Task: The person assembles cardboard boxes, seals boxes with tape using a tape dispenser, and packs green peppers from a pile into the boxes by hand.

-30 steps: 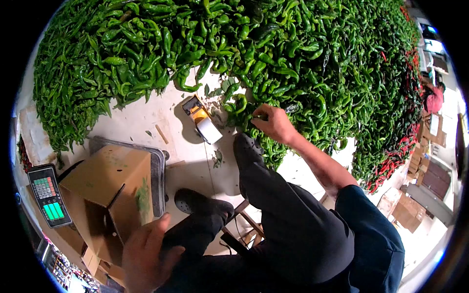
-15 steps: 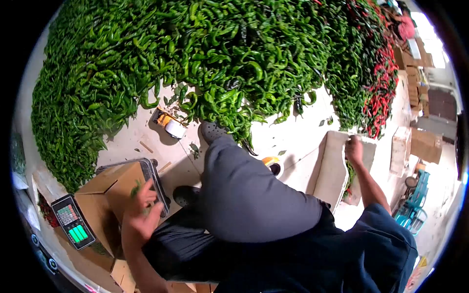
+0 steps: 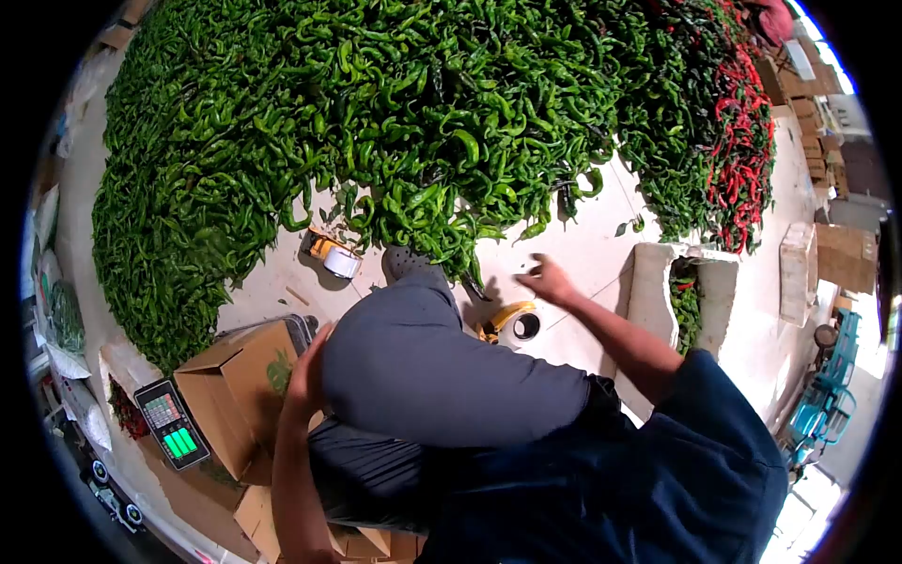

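Peppers lie heaped beyond the knee, so near the shoe that a shifting foot might crush some. Right of the knee, the right hand hangs half open, seemingly empty; I can't tell what the left hand grips.

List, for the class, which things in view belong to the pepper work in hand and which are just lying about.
Likely in the job:
- green peppers, heaped on the floor
- cardboard box, beside the left hand
- scale display, lit green

Apparently lying about:
- two tape dispensers on the floor, though they might serve later
- teal cart, off to the right
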A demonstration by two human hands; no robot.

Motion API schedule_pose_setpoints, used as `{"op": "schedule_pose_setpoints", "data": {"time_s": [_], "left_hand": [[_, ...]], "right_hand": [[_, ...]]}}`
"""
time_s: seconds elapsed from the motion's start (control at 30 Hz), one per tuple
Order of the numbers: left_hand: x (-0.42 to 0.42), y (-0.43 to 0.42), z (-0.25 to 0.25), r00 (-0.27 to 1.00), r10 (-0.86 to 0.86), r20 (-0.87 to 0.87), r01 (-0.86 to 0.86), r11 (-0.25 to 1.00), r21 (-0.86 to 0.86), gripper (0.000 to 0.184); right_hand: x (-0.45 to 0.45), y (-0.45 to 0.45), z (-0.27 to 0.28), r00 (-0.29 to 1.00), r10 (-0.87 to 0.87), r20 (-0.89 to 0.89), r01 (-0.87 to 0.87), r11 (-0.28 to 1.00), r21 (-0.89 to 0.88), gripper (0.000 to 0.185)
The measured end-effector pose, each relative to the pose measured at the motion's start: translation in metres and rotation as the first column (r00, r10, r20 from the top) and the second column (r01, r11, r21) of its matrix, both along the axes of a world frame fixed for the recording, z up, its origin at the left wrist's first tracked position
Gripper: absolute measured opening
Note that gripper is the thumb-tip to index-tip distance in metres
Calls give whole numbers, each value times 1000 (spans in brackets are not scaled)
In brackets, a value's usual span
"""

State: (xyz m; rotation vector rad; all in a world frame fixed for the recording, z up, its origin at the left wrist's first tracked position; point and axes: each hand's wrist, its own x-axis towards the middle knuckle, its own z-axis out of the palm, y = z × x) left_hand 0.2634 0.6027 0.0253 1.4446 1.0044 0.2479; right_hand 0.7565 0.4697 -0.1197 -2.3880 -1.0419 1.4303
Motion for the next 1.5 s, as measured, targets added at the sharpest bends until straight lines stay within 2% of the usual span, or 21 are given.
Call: {"op": "schedule_pose_setpoints", "data": {"time_s": [0.03,0.1,0.13,0.2,0.33,0.43,0.47,0.57,0.6,0.63,0.73,0.83,0.97,1.0,1.1,1.17,1.23,1.3,1.37,1.43,1.5], "left_hand": [[10,11,-18,994,112,14,-108,981,-161,77],[35,39,-42,973,142,-182,-176,967,-186,79],[72,56,-41,925,83,-371,-115,991,-64,80],[98,85,-99,958,71,-277,-14,979,205,83],[179,151,-152,957,33,-288,68,940,334,95],[218,184,-167,914,-11,-406,145,943,301,96],[226,191,-175,920,-30,-390,146,951,271,95],[237,196,-183,878,-117,-464,220,959,176,89],[242,194,-180,834,-145,-533,280,943,182,87],[245,193,-179,783,-171,-598,342,921,185,86],[244,181,-188,829,-196,-523,300,946,121,84],[246,164,-192,905,-118,-408,176,979,107,85],[254,160,-213,952,-4,-308,51,988,144,83],[257,162,-214,947,-8,-322,57,988,146,82],[266,150,-204,955,-32,-294,58,995,78,67],[270,129,-181,904,-96,-418,234,927,293,64],[269,111,-176,927,-96,-362,221,921,322,66],[266,107,-176,935,-70,-347,197,917,347,70],[258,114,-195,988,22,-154,39,924,381,73],[255,126,-200,994,83,-74,-65,974,218,74],[254,122,-197,997,19,-80,5,956,295,73]], "right_hand": [[-25,14,-27,999,-23,-46,21,999,-46,106],[-59,39,-55,997,-33,-71,25,994,-103,127],[-72,52,-50,994,-30,-103,16,992,-128,126],[-86,56,-77,996,-34,-81,30,998,-52,130],[-114,74,-63,997,-49,55,53,995,-89,125],[-118,73,-85,977,-198,-79,201,979,25,117],[-120,73,-86,945,-281,-165,294,954,59,104],[-121,79,-90,874,-389,-293,413,910,23,96],[-124,83,-95,811,-406,-421,492,862,117,92],[-121,83,-95,731,-485,-480,566,824,29,91],[-111,100,-81,488,-673,-556,719,671,-182,89],[-92,113,-81,149,-664,-733,751,558,-352,91],[-89,110,-104,-85,-673,-735,728,462,-507,69],[-89,117,-101,-67,-641,-765,723,497,-480,61],[-95,136,-76,100,-612,-784,683,616,-394,79],[-94,156,-44,36,-671,-741,682,558,-472,82],[-79,158,-51,-52,-685,-727,596,562,-573,80],[-75,162,-57,91,-663,-744,588,638,-497,69],[-70,170,-63,239,-659,-713,530,704,-472,63],[-67,176,-70,264,-688,-676,522,691,-500,50],[-64,180,-71,303,-655,-692,497,728,-472,42]]}}
